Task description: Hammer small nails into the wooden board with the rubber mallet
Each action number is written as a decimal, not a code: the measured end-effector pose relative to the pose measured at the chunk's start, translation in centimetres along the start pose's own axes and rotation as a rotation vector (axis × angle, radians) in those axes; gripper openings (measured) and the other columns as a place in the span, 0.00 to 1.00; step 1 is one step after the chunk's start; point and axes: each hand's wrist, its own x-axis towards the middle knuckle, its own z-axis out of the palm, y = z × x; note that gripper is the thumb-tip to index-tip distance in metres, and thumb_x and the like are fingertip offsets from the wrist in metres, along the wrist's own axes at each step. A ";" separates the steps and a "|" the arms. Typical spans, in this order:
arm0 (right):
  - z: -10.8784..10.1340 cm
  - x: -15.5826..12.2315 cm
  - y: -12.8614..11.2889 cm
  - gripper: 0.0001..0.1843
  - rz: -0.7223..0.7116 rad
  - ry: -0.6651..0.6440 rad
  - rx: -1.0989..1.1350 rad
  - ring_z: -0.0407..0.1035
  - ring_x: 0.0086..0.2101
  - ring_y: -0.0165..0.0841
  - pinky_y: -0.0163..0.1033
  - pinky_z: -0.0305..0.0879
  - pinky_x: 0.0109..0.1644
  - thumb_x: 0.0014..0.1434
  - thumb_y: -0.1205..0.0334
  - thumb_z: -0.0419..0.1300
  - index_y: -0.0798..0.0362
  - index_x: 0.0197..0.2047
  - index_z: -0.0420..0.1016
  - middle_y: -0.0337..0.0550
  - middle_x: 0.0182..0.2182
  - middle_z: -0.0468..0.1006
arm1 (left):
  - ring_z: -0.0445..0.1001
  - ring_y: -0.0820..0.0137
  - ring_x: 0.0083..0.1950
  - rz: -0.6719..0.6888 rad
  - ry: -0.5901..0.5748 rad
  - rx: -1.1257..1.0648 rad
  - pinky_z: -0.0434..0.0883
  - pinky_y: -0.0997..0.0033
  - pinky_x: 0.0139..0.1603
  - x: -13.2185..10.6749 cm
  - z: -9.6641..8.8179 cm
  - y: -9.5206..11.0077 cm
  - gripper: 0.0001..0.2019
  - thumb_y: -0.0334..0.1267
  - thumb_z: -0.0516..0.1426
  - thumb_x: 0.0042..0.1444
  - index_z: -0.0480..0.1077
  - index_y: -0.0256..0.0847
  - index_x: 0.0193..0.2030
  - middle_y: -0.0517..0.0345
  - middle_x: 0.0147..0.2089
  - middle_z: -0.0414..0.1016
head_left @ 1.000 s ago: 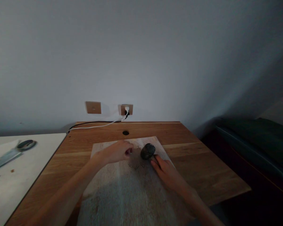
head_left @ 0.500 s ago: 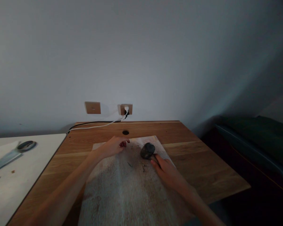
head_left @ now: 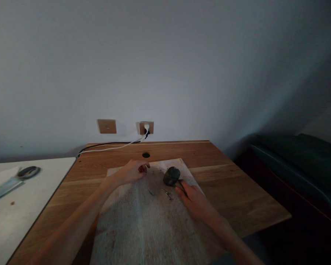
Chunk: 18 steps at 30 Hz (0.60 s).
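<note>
My right hand (head_left: 194,202) is wrapped round the handle of a mallet with a thick dark head (head_left: 171,176). The head is over the far right part of a worn, pale wooden board (head_left: 143,224). Several small nails (head_left: 167,195) lie loose on the board, just below the head. Tiny upright points, probably nails (head_left: 153,172), show between the mallet head and my left hand (head_left: 134,171). That hand rests near the board's far left corner with its fingers curled in, and nothing shows in them.
Under the board is a brown wooden table (head_left: 223,184) with a round cable hole (head_left: 146,155). Black and white cables (head_left: 118,147) run to a wall socket (head_left: 146,127). Scissors (head_left: 29,172) lie on a white table (head_left: 30,209) at left. A dark padded piece (head_left: 300,165) stands at right.
The whole view has shifted very slightly. The mallet and both hands stay almost where they were over the board.
</note>
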 end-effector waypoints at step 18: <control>-0.5 -0.2 -0.6 0.21 -0.002 -0.004 0.021 0.77 0.47 0.47 0.46 0.69 0.50 0.76 0.52 0.48 0.52 0.60 0.75 0.54 0.44 0.83 | 0.81 0.66 0.40 -0.026 0.028 0.025 0.74 0.70 0.44 -0.2 1.4 0.1 0.15 0.25 0.58 0.55 0.78 0.41 0.46 0.57 0.40 0.83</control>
